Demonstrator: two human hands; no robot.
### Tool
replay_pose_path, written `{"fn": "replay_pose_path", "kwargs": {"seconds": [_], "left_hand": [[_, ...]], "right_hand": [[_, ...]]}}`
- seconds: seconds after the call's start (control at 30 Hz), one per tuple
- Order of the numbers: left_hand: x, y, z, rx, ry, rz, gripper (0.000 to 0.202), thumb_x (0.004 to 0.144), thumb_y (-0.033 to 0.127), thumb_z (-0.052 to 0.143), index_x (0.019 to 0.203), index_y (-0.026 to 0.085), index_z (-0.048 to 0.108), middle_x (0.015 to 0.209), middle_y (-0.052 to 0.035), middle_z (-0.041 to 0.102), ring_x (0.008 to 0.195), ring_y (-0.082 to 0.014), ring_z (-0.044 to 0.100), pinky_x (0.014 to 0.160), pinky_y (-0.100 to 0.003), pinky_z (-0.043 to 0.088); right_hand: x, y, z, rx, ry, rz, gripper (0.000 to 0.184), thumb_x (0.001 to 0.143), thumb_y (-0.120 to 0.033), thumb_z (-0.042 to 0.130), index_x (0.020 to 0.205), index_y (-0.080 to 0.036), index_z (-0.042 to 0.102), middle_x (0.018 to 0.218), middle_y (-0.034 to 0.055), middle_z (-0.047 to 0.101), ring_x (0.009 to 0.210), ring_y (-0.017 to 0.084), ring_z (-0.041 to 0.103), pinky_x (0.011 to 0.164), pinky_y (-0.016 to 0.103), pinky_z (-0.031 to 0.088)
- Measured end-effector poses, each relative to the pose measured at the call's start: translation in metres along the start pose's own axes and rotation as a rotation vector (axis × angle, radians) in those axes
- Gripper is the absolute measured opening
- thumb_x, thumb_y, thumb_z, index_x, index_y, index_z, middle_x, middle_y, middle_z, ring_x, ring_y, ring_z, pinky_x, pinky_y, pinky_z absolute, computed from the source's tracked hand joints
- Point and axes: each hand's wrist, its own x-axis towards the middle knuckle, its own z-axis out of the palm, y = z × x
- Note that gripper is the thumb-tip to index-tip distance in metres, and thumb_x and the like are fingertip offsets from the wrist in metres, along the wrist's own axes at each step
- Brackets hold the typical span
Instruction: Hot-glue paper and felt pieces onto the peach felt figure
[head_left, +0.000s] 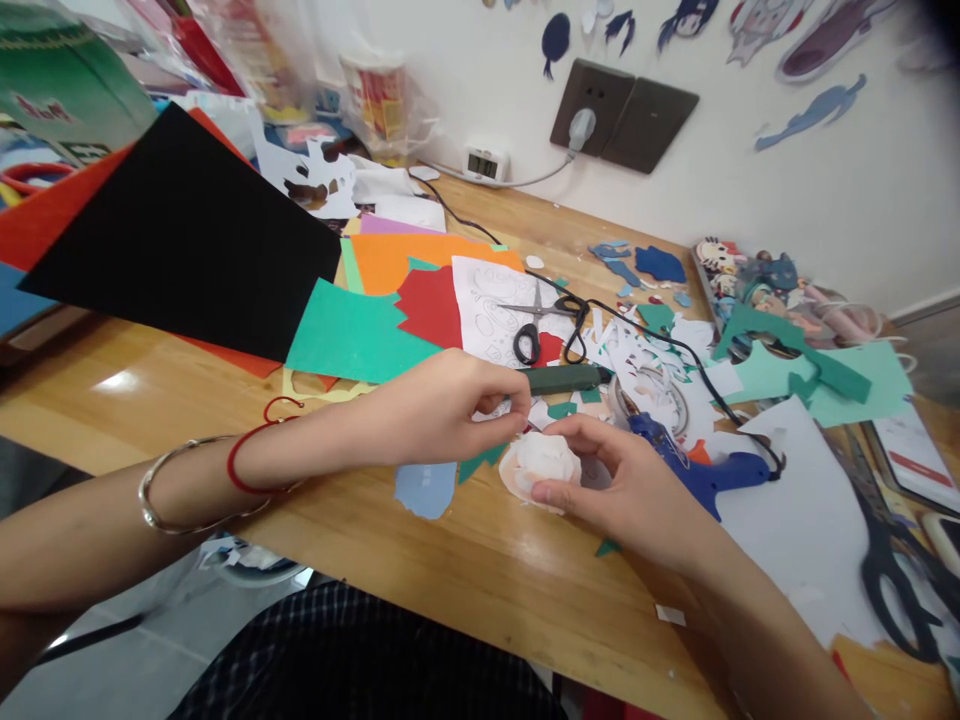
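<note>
My left hand (442, 405) is closed in a pinch on a small white paper scrap, just left of a rounded white paper piece (541, 462) with a pale orange edge. A silver bangle and a red string sit on that wrist. My right hand (626, 485) holds the white paper piece between thumb and fingers, low over the wooden table (480, 560). Behind the right hand lies a blue glue gun (697, 470). A dark green pen-shaped tool (566, 378) lies just beyond the two hands.
Coloured sheets cover the left: black (187, 235), orange (409, 258), green (352, 335), red (431, 305). Small scissors (531, 320) lie on a printed sheet, with a black cable beside them. Large black scissors (896, 560) sit at right. Paper scraps, stickers, wall sockets (622, 110).
</note>
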Motion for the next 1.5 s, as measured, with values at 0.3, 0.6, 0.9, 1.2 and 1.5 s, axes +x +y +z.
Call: {"fn": "replay_pose_path", "kwargs": {"seconds": [0.3,0.6,0.9,1.2,1.5], "left_hand": [[0.000,0.000,0.002,0.005,-0.051,0.023,0.010,0.079,0.018,0.054,0.073,0.015,0.061,0.053,0.0065,0.046,0.046,-0.0048,0.036,0.046,-0.016,0.026],[0.001,-0.002,0.005,0.028,-0.039,0.011,0.009,0.077,0.019,0.055,0.070,0.015,0.061,0.050,0.0070,0.043,0.044,-0.0050,0.035,0.047,-0.016,0.025],[0.003,-0.008,0.006,-0.038,-0.037,0.089,0.010,0.076,0.015,0.055,0.073,0.013,0.064,0.062,0.0032,0.052,0.053,-0.0058,0.041,0.050,-0.016,0.029],[0.008,-0.011,0.005,-0.413,-0.248,-0.165,0.010,0.080,0.023,0.051,0.074,0.015,0.055,0.055,0.0053,0.044,0.047,-0.0062,0.039,0.042,-0.016,0.028],[0.010,-0.012,0.010,-0.633,-0.227,-0.322,0.015,0.082,0.030,0.050,0.078,0.016,0.051,0.060,0.0049,0.042,0.047,-0.0065,0.041,0.042,-0.017,0.033]], "right_hand": [[-0.002,0.000,-0.001,-0.002,-0.004,-0.023,0.031,0.068,-0.031,0.069,0.096,-0.024,0.056,0.078,-0.0032,0.059,0.063,0.010,0.051,0.056,0.023,0.042],[-0.002,-0.005,0.000,-0.039,0.018,-0.051,0.027,0.066,-0.025,0.069,0.091,-0.022,0.058,0.076,-0.0034,0.061,0.064,0.010,0.054,0.056,0.022,0.044],[-0.004,-0.002,-0.006,-0.044,-0.076,-0.074,0.026,0.071,-0.027,0.066,0.096,-0.022,0.059,0.085,-0.0018,0.064,0.072,0.011,0.059,0.063,0.024,0.047],[-0.016,-0.003,-0.023,-0.721,0.012,-0.375,0.030,0.082,-0.038,0.057,0.110,-0.026,0.060,0.104,0.0043,0.062,0.100,0.021,0.054,0.089,0.041,0.041],[-0.057,0.058,-0.091,-1.281,0.329,-0.343,0.064,0.067,0.003,0.037,0.127,-0.016,0.044,0.125,0.0172,0.045,0.115,0.031,0.044,0.088,0.049,0.042]]}}
